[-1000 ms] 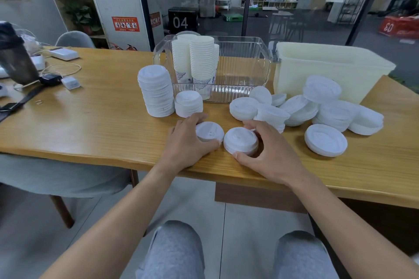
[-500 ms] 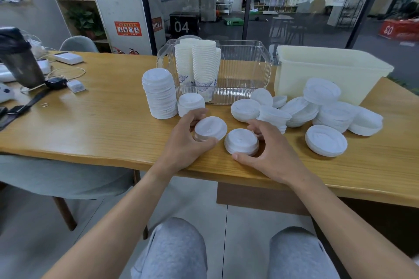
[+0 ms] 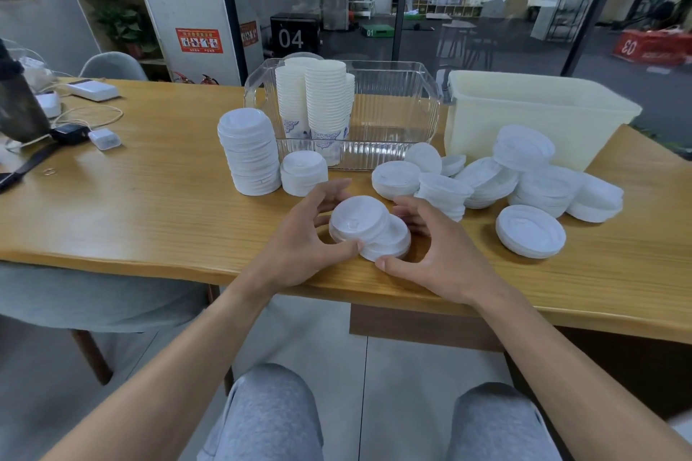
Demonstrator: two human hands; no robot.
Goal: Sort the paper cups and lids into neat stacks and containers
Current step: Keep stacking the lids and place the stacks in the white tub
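While lids [image 3: 486, 180] lie outside, clear bin [image 3: 412, 101] holds cups [image 3: 322, 101].

The surface [image 3: 131, 213] was wood with a smooth, faintly glossy yellow grain. On it the lids [image 3: 247, 153] looked like thin white plastic, matt and lightly embossed. Behind the lids, the clear bin [image 3: 393, 112] was glossy ribbed transparent plastic, and the cups [image 3: 325, 101] inside it were matt white paper with blue print near the base. Right of the clear bin, the tub [image 3: 524, 123] was cloudy, cream-white plastic with a dull finish. Below the surface, the trousers [image 3: 269, 415] were soft grey knit cloth.
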